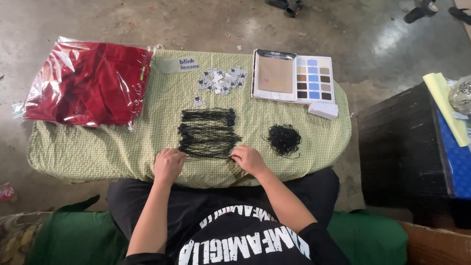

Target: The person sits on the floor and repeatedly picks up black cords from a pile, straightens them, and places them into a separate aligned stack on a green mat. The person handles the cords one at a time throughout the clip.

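Observation:
A flat bundle of black strings (208,132) lies in the middle of a low table covered with a green checked cloth (98,147). My left hand (169,166) pinches the near left end of the bundle's lowest strands. My right hand (248,159) pinches the near right end of the same strands. A loose tangle of black strings (284,139) sits to the right of the bundle. A heap of small white tags (222,79) lies beyond the bundle, with one single tag (198,102) apart from it.
Red garments in a clear plastic bag (86,83) rest on the table's far left. An open box with a colour swatch card (293,76) and a small white box (323,110) stand at the far right. A black crate (402,147) stands to the right on the concrete floor.

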